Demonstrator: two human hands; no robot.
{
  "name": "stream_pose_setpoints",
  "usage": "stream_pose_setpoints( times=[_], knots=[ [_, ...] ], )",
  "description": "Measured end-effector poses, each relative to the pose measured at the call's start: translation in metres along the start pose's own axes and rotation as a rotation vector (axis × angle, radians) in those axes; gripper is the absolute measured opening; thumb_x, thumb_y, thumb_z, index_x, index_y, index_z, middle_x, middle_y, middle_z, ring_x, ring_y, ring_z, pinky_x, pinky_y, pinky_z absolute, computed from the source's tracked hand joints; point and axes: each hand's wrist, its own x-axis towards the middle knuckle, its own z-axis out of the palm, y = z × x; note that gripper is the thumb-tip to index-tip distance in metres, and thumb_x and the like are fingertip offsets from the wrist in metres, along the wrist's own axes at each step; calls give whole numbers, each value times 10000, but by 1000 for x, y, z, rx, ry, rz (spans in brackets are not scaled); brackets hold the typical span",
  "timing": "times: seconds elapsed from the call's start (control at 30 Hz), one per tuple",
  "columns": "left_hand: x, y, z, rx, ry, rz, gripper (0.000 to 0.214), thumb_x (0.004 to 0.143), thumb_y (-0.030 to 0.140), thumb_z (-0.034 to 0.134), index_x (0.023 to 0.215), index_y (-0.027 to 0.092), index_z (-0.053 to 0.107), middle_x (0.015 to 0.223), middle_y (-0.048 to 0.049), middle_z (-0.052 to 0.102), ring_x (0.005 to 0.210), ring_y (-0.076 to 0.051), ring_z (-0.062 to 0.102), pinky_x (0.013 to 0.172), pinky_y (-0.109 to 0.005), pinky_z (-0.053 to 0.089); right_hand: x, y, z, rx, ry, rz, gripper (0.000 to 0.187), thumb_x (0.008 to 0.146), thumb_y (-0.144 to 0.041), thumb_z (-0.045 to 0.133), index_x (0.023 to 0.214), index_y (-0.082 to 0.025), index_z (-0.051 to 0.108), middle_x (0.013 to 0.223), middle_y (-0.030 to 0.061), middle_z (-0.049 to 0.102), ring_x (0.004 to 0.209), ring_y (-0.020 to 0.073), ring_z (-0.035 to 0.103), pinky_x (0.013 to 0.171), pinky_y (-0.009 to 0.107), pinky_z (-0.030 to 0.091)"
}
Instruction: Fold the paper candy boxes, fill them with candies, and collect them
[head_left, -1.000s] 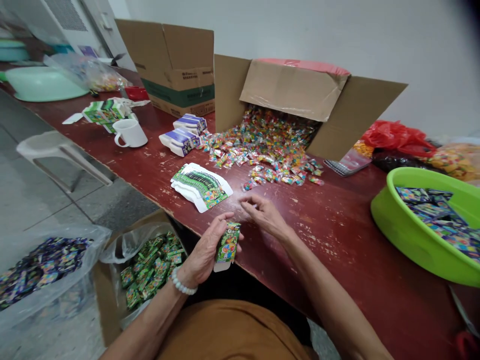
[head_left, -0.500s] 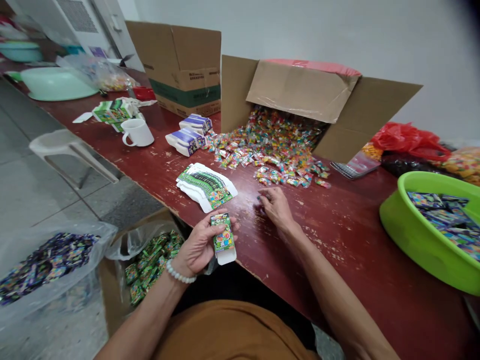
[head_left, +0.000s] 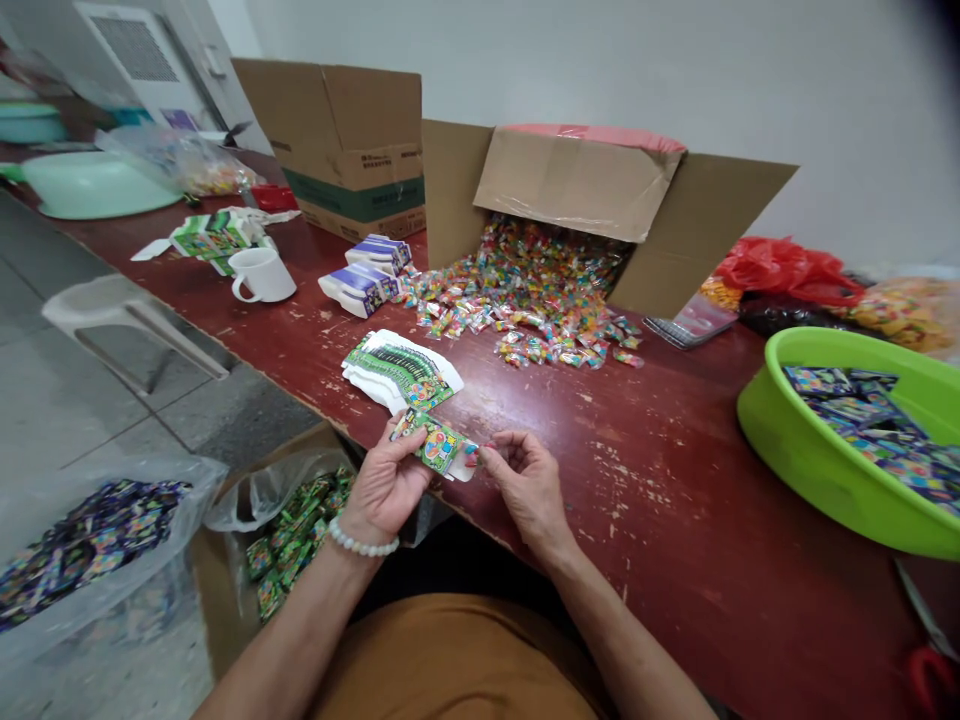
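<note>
My left hand [head_left: 390, 482], with a beaded bracelet at the wrist, is closed on a small green printed box [head_left: 436, 444]. The box lies tilted sideways, its white flap end towards the right. At that end my right hand [head_left: 525, 485] pinches a small wrapped candy [head_left: 471, 455], partly hidden by the fingertips. Just beyond, a fanned stack of flat green boxes [head_left: 405, 370] rests on the red table [head_left: 600, 440]. Farther back, a heap of wrapped candies [head_left: 540, 290] spills from a cardboard carton lying on its side [head_left: 570, 185].
On the right stands a green basin [head_left: 765, 420] with dark packets, with scissors [head_left: 926, 620] nearer me. Purple boxes [head_left: 360, 288], a white mug [head_left: 261, 275] and an upright carton [head_left: 352, 150] are left. Below the table edge sit a bag [head_left: 202, 480] and a carton [head_left: 214, 600] of packets.
My right hand has come from the table near the candies to the box's flap end. My left hand has turned the box from upright to sideways. The view has shifted slightly.
</note>
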Motion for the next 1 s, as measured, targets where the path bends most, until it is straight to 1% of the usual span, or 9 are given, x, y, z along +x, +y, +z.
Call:
stream_pose_setpoints(
  times=[0.1,0.23,0.4,0.47,0.53,0.6,0.77,0.9,1.0],
  knots=[
    [-7,-5,-6,73,-49,-14,363,762,-31,631,1058,178,614,981,-47,719,893,-192,707,839,-364,596,6,-4,-5,3,-1,-53,257,717,-350,749,856,-185,609,676,-27,637,604,124,580,591,245,464],
    [-17,-9,-18,335,-162,-200,400,663,-1,754,980,171,583,966,-51,708,814,-209,714,717,-353,614,17,-13,-16,-47,-28,-81,331,698,-351,771,932,-197,594,698,-20,658,613,150,618,586,266,487],
    [-19,-13,-20,548,-497,-416,488,708,166,779,1142,149,556,882,-59,681,640,-193,707,542,-262,568,20,-24,-26,-230,-196,-133,285,782,-366,711,981,-180,629,678,0,687,610,164,643,603,279,499],
    [-17,-15,-17,556,-610,-447,486,737,217,756,1158,160,519,916,-76,684,625,-203,713,520,-255,556,18,-29,-30,-290,-187,-178,261,792,-357,698,972,-177,643,673,2,689,607,160,638,606,275,496],
    [-15,-16,-14,548,-660,-449,497,751,237,740,1169,186,477,1003,-100,684,637,-219,724,512,-255,551,17,-31,-33,-338,-136,-218,234,790,-344,699,948,-178,653,691,4,695,609,154,629,608,270,491],
    [-15,-15,-11,551,-655,-414,488,758,239,733,1162,200,463,1068,-110,669,670,-225,731,522,-250,550,17,-31,-36,-360,-87,-237,216,787,-335,703,934,-183,657,699,1,693,606,147,614,607,266,483],
    [-19,-18,-5,590,-619,-310,470,734,211,771,1130,194,518,949,-45,648,726,-182,704,635,-284,583,13,-26,-35,-442,-14,-328,189,798,-329,702,946,-211,683,729,4,680,624,156,586,622,285,473],
    [-19,-23,-1,564,-570,-227,457,696,143,774,1106,198,582,1015,-45,641,835,-179,660,711,-312,591,8,-31,-33,-527,-240,-433,89,846,-297,656,888,-250,719,834,39,704,796,206,617,772,352,487],
    [-18,-23,1,540,-490,-203,485,685,103,748,1132,206,591,922,-24,654,687,-143,644,617,-259,564,9,-34,-35,-454,-310,-444,192,915,-324,557,867,-255,730,1010,60,686,982,222,605,908,383,463]
  ],
)
